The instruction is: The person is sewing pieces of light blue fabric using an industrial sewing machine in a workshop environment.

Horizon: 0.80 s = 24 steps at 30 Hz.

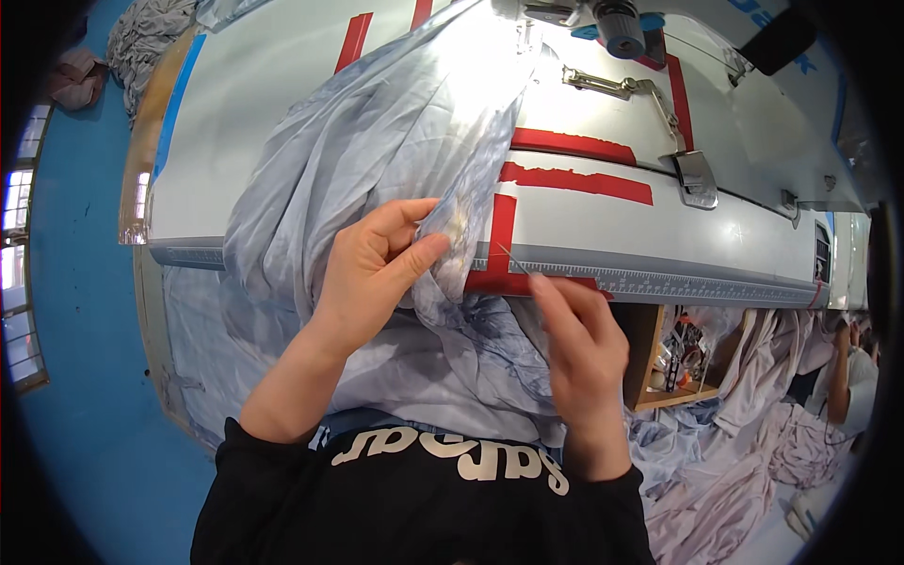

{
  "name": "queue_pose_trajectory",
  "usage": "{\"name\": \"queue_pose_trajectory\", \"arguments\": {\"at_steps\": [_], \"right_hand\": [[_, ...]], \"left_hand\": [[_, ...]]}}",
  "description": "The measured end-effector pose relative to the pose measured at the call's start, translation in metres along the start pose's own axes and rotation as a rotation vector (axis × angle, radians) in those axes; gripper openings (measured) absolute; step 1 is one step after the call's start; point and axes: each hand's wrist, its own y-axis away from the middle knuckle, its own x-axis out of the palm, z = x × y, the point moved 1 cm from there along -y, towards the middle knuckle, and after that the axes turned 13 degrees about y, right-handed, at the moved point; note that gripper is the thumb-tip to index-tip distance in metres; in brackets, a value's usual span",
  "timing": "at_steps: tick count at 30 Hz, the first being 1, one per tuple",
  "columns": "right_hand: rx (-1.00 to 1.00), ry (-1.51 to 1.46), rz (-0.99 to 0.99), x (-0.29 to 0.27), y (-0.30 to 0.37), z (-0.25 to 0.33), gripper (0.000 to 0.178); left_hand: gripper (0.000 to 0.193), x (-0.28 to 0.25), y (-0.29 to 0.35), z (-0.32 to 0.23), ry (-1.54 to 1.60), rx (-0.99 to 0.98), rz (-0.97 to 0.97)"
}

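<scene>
Pale blue-grey fabric (339,160) lies in folds over the white sewing table and hangs down across its front edge onto my lap. My left hand (372,268) is closed in a pinch, with thumb and forefinger on the gathered edge of this fabric. Just to the right, my right hand (579,344) pinches a thin pointed metal tool (516,259). Its tip points up and left, close to the fabric edge and over red tape. Most of the tool is hidden in the fingers, so its exact kind cannot be made out.
A sewing machine (617,33) with a lit needle area stands at the far side. A metal folding attachment (692,174) sits on the table (584,226), marked with red tape strips. Below right are an open wooden drawer (650,363), heaped pinkish cloth (716,490) and another person's arm (841,377).
</scene>
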Motion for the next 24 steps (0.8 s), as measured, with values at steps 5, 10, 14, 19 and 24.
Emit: {"name": "queue_pose_trajectory", "arguments": {"at_steps": [5, 10, 14, 19, 24], "right_hand": [[-0.057, 0.066, 0.098, 0.009, -0.006, 0.002, 0.053], [-0.055, 0.075, 0.163, 0.008, -0.008, 0.002, 0.048], [-0.094, 0.133, 0.093, 0.01, -0.008, -0.002, 0.054], [-0.087, 0.139, 0.1, 0.009, -0.008, -0.002, 0.052], [-0.059, 0.118, 0.171, 0.004, -0.01, 0.003, 0.043]], "left_hand": [[0.03, -0.001, 0.0, -0.002, 0.063, -0.034, 0.012], [0.03, 0.001, 0.0, -0.008, 0.066, -0.058, 0.028], [0.03, 0.0, 0.0, -0.012, 0.004, -0.05, 0.058], [0.03, 0.001, 0.001, -0.011, 0.04, -0.069, 0.056], [0.031, 0.001, 0.001, -0.012, 0.055, -0.063, 0.062]]}}
